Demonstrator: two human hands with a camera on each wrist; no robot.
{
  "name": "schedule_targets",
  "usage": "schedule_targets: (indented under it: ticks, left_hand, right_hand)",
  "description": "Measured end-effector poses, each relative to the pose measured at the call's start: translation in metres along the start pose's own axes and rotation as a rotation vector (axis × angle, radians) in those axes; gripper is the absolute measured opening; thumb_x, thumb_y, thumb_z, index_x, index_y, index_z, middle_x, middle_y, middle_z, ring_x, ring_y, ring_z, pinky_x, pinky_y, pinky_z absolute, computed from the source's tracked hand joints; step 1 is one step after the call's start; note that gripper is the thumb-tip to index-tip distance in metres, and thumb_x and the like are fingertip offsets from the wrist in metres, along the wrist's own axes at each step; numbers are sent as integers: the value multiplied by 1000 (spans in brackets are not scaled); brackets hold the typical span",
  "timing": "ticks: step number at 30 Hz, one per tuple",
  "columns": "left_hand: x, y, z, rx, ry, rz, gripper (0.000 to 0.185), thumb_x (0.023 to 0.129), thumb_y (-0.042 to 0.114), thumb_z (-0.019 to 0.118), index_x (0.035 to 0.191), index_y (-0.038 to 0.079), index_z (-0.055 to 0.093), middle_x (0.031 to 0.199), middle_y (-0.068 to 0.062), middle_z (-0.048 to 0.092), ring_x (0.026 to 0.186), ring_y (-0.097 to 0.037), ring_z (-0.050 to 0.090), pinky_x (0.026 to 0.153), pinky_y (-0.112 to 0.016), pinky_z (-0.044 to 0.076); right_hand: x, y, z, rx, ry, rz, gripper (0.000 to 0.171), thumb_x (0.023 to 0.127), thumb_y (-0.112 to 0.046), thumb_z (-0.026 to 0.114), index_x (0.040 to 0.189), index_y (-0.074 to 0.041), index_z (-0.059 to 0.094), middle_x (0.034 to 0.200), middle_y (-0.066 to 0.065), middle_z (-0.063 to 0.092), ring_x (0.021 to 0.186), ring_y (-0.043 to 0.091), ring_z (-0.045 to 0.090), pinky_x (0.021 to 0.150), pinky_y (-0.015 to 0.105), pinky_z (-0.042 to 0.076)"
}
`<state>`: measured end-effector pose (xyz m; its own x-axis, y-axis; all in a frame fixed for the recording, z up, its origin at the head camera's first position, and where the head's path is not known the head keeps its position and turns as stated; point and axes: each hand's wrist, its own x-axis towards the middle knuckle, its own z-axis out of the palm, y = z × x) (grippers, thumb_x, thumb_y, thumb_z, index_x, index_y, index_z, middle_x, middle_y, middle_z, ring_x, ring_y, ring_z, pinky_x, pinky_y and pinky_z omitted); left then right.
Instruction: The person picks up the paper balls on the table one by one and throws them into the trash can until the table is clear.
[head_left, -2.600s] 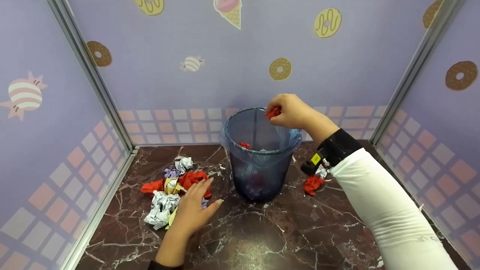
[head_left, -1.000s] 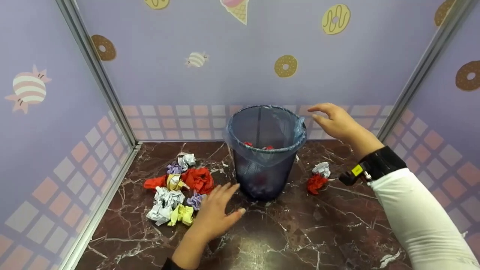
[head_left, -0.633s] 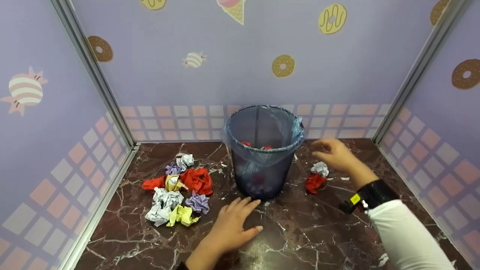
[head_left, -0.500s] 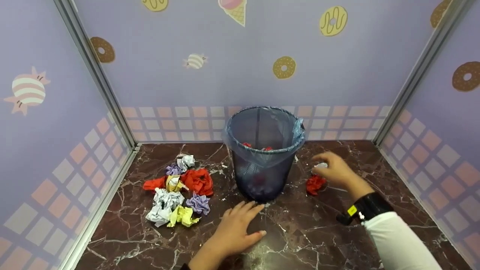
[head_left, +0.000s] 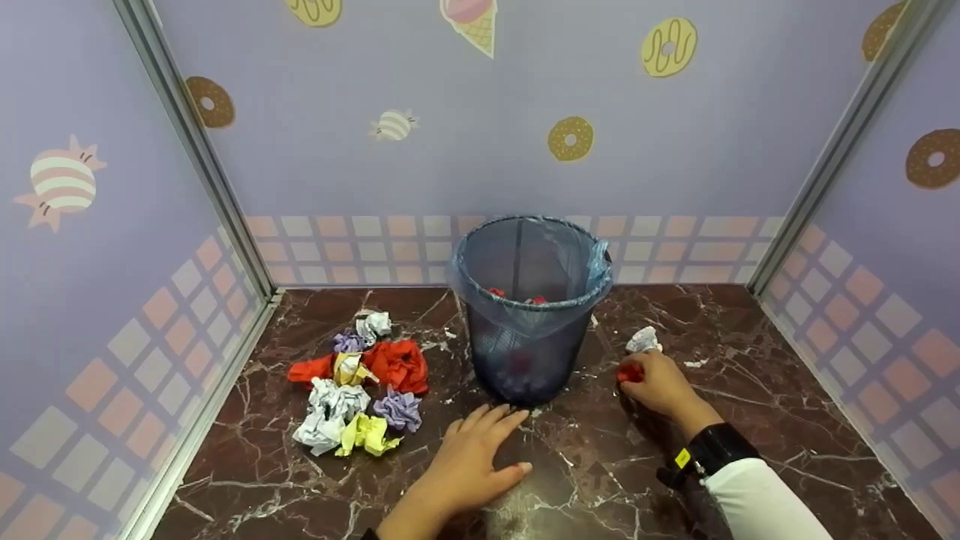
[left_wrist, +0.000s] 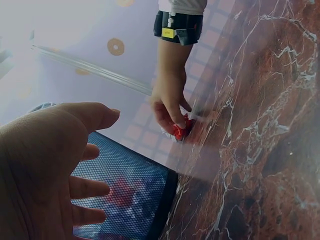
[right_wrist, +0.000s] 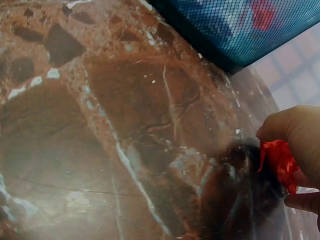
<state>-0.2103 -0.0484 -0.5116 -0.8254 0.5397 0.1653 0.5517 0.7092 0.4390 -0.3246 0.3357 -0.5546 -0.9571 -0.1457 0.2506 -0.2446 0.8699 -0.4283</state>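
Head view: right hand (head_left: 654, 383) grips red paper (head_left: 628, 372) beside bin (head_left: 527, 315); left hand (head_left: 471, 463) lies flat, fingers loose, on floor (head_left: 600, 465)

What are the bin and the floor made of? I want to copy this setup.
The bin looks like dark wire mesh, with fine holes showing, lined by a thin blue plastic bag. The floor seems polished reddish-brown marble or an imitation: white veins, glossy reflections.

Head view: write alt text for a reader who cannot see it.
A person's right hand grips a red paper ball on a marble floor, right of a mesh bin. The left hand rests flat before the bin, and a pile of crumpled paper lies to its left.
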Motion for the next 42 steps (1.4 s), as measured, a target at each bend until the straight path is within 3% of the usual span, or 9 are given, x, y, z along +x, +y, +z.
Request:
schedule_targets:
  ticks: [9,14,27,42]
  left_hand:
    - [1,-4,1,9,11,4,71,92,58,64,156,34,44,158,-7,50,146,-39,45,112,-67,39]
    - [1,-6,0,15,12,3,72,92,59,63,156,33,44,159,-8,49,146,-40,45,112,-67,39]
    - [1,-9,0,8,34,-13,70,91,58,65,155,35,46,159,-9,49,146,-40,44,113,-68,37]
    - [1,-9,0,18,28,-4,66,92,59,64,152,34,51,158,-10,50,145,-41,45,112,-69,38]
  right_hand:
    - [6,4,2,18,-15,72,16,75,-11,75,90,-7,70,80,8,70,75,25,63,71,43,53]
    - [8,4,2,-13,-51,150,13,76,-15,74,87,-10,69,78,6,69,72,23,60,67,40,50]
    - [19,2,4,-65,-82,213,14,78,-21,77,77,-13,66,78,7,70,72,27,64,68,46,52]
    - [22,5,0,-72,-110,174,20,75,-21,79,72,-12,61,74,6,65,69,26,58,64,41,47]
